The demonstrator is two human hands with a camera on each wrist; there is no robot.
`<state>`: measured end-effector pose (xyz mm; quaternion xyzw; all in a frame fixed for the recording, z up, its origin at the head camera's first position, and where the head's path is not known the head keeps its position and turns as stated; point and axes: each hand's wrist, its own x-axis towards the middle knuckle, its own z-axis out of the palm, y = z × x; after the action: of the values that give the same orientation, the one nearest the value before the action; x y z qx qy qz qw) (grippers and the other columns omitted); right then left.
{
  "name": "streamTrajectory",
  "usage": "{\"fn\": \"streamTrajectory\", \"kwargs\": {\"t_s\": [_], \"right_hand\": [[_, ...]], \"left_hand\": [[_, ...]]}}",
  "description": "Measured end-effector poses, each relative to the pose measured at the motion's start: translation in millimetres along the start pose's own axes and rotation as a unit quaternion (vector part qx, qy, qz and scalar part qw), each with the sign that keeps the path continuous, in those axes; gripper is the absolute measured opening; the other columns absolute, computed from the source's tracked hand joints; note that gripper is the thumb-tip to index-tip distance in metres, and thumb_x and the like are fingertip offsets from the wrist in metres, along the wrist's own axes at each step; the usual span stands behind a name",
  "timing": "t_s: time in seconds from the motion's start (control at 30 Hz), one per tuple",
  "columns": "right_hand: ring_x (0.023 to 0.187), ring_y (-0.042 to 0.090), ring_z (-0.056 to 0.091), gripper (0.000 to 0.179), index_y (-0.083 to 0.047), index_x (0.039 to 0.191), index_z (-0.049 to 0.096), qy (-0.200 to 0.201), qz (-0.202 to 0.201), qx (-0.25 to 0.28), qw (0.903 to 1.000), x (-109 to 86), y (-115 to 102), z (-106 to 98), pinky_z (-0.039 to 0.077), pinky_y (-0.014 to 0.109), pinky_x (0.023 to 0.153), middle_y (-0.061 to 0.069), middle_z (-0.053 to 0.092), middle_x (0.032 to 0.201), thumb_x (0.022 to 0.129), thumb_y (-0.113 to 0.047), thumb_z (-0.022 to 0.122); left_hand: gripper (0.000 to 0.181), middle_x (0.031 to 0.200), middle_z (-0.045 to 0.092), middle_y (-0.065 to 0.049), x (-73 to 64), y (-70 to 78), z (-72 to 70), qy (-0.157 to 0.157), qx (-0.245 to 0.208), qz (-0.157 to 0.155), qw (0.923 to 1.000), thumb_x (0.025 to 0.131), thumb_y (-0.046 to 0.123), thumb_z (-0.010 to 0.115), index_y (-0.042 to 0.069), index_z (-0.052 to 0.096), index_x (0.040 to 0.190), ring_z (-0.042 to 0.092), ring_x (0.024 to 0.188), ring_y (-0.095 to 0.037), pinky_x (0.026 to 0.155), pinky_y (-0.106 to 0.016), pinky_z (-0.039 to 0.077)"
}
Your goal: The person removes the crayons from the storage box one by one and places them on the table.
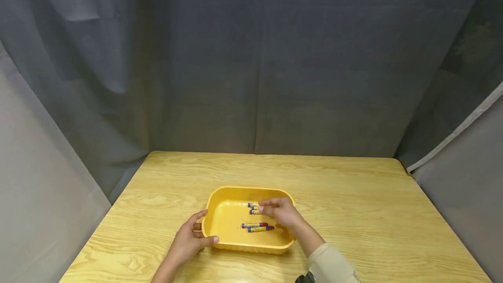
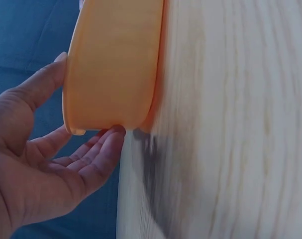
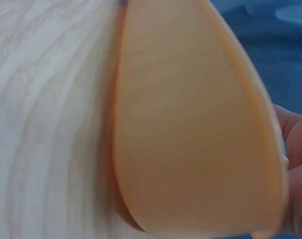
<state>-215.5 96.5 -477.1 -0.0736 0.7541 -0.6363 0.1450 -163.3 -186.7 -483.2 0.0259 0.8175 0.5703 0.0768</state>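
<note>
A yellow plastic basin (image 1: pixel 247 246) with rounded corners sits near the front of the table. My left hand (image 1: pixel 187 238) grips its left end, the thumb at the front rim and the fingers along the outer wall; the left wrist view shows the same hand (image 2: pixel 56 154) against the orange-looking wall. Inside lie a red crayon (image 1: pixel 253 225) and a purple crayon (image 1: pixel 259 229) side by side, both in yellow wrappers with blue ends. Behind them my right hand (image 1: pixel 284 211) pinches among several more crayons (image 1: pixel 253 212), covering their right ends.
The wood-grain table (image 1: pixel 353 204) spreads out around the basin. Dark grey curtain (image 1: pixel 255 64) hangs behind it, and pale grey panels (image 1: pixel 39 187) stand at both sides. A dark band (image 1: pixel 305 277) is at the right sleeve (image 1: pixel 334 265).
</note>
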Motion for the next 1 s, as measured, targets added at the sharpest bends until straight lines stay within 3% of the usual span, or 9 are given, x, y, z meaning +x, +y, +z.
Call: {"fn": "streamTrajectory", "kwargs": {"t_s": [0.1,0.17,0.27,0.33,0.5,0.57,0.7,0.8,1.0], "right_hand": [[0.08,0.016,0.056,0.031,0.008,0.109,0.063,0.029,0.015,-0.007,0.9994,3.5,6,6,0.048,0.039,0.072,0.015,0.063,0.107,0.086,-0.014,0.066],[0.077,0.015,0.054,0.028,0.008,0.104,0.066,0.045,0.017,-0.027,0.9985,5.6,10,10,0.046,0.032,0.066,0.017,0.063,0.107,0.084,-0.012,0.069],[0.088,0.026,0.058,0.022,0.007,0.097,0.069,0.064,0.016,-0.058,0.9961,7.7,14,14,0.047,0.032,0.065,0.023,0.059,0.114,0.08,-0.008,0.072],[0.097,0.032,0.057,0.02,0.007,0.093,0.07,0.068,0.009,-0.089,0.9937,8.3,15,16,0.05,0.035,0.072,0.024,0.059,0.113,0.077,-0.005,0.074],[0.068,0.019,0.06,0.019,0.004,0.085,0.073,0.058,0.003,-0.168,0.9841,8.8,16,19,0.05,0.03,0.055,0.015,0.068,0.091,0.069,-0.004,0.08],[0.073,0.018,0.06,0.019,-0.001,0.084,0.075,0.06,0.003,-0.213,0.9753,8.8,16,19,0.05,0.03,0.061,0.01,0.069,0.089,0.068,-0.008,0.082],[0.094,0.03,0.058,0.017,-0.011,0.081,0.077,0.063,-0.008,-0.303,0.9509,11.3,16,21,0.039,0.046,0.089,0.005,0.07,0.091,0.067,-0.017,0.084],[0.101,0.033,0.055,0.015,-0.014,0.078,0.077,0.062,-0.019,-0.343,0.9371,13.3,14,23,0.03,0.053,0.093,0.002,0.07,0.09,0.066,-0.02,0.084],[0.088,0.023,0.056,0.013,-0.017,0.069,0.074,0.069,-0.009,-0.354,0.9328,14.1,11,27,0.033,0.048,0.092,-0.008,0.066,0.073,0.063,-0.019,0.086]], "left_hand": [[0.089,0.103,0.057,-0.021,1.0,-0.1,0.6,-0.002,-0.004,-0.003,1.0,0.069,0.018,0.084,0.002,0.034,0.141,0.063,0.079,-0.022,0.062,-0.04,0.052],[0.089,0.104,0.057,-0.022,1.5,-0.1,0.8,-0.005,-0.008,0.0,1.0,0.069,0.017,0.084,0.001,0.034,0.141,0.063,0.08,-0.022,0.063,-0.04,0.052],[0.089,0.105,0.057,-0.023,2.1,-0.3,0.8,-0.006,-0.013,0.004,0.9999,0.069,0.017,0.084,0.001,0.034,0.141,0.064,0.081,-0.023,0.064,-0.04,0.052],[0.09,0.105,0.058,-0.023,2.1,-0.9,0.4,-0.005,-0.014,0.003,0.9999,0.068,0.017,0.084,0.002,0.034,0.141,0.064,0.08,-0.023,0.063,-0.039,0.052],[0.089,0.104,0.057,-0.022,1.4,-2.0,-0.5,-0.001,-0.01,-0.007,0.9999,0.069,0.017,0.084,0.004,0.034,0.141,0.063,0.077,-0.021,0.057,-0.036,0.05],[0.089,0.104,0.058,-0.021,1.5,-2.6,-0.4,-0.002,-0.013,-0.008,0.9999,0.069,0.017,0.084,0.004,0.034,0.141,0.063,0.077,-0.021,0.055,-0.035,0.05],[0.09,0.104,0.057,-0.022,1.0,-3.0,-1.2,0.001,-0.021,-0.008,0.9997,0.068,0.018,0.084,0.005,0.035,0.141,0.063,0.077,-0.022,0.055,-0.035,0.05],[0.09,0.104,0.056,-0.022,0.4,-3.2,-1.9,0.006,-0.023,-0.01,0.9997,0.066,0.019,0.085,0.006,0.036,0.141,0.063,0.077,-0.022,0.057,-0.036,0.05],[0.089,0.105,0.056,-0.022,-0.2,-4.4,-3.5,0.008,-0.025,-0.013,0.9996,0.067,0.016,0.085,0.007,0.036,0.141,0.063,0.078,-0.022,0.058,-0.037,0.05]]}}
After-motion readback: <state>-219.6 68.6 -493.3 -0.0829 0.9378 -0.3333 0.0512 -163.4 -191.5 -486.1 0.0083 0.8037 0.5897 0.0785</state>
